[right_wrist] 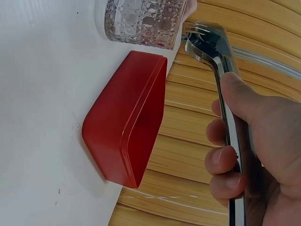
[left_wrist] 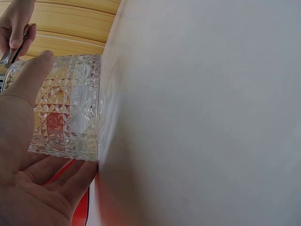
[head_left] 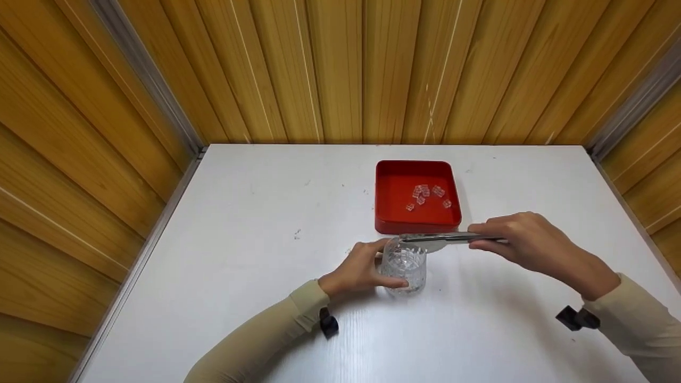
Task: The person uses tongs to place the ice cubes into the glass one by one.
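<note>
A clear cut-glass tumbler stands upright on the white table. My left hand holds it from the left, the thumb on its near side and the fingers behind, as the left wrist view also shows. My right hand grips shiny metal tongs, thumb on one side and fingers curled on the other. The tongs' tips reach over the tumbler's rim. Whether anything sits between the tips cannot be made out. Just beyond the tumbler is a square red tray with several small clear cubes in it.
The white table extends around the tumbler and tray, with a few small specks on it. Wood-patterned walls close it in at the back and both sides. A black device hangs at the left wrist.
</note>
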Demonstrator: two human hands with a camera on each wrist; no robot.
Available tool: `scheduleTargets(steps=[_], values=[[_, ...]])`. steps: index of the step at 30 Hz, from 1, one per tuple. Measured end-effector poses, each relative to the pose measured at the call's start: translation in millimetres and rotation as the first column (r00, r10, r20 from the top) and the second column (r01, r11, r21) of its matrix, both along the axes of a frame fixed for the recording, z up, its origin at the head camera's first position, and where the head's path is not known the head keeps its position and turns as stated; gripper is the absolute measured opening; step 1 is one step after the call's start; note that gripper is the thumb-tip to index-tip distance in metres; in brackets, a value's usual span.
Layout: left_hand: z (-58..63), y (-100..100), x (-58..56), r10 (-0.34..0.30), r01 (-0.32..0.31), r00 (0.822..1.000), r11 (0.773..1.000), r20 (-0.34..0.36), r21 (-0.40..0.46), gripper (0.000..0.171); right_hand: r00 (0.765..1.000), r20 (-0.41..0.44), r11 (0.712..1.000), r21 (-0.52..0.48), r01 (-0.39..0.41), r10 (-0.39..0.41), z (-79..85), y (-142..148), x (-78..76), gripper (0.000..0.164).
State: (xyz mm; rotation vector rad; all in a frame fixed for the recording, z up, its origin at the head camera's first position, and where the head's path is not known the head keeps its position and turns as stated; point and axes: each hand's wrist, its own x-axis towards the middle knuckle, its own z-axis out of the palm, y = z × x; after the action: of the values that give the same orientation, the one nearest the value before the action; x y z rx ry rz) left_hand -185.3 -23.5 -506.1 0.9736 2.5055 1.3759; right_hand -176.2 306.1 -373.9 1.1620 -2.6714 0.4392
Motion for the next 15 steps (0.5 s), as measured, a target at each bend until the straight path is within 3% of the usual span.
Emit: scheduleTargets(steps=[15], values=[[-1.0,0.5,0.2,-0.001,0.001,1.000,1.000,-0.025,0.002,0.078,1.000,-0.019,1.000,-0.026,-0.016,0.016,-1.9,-2.5,1.0,0.029]])
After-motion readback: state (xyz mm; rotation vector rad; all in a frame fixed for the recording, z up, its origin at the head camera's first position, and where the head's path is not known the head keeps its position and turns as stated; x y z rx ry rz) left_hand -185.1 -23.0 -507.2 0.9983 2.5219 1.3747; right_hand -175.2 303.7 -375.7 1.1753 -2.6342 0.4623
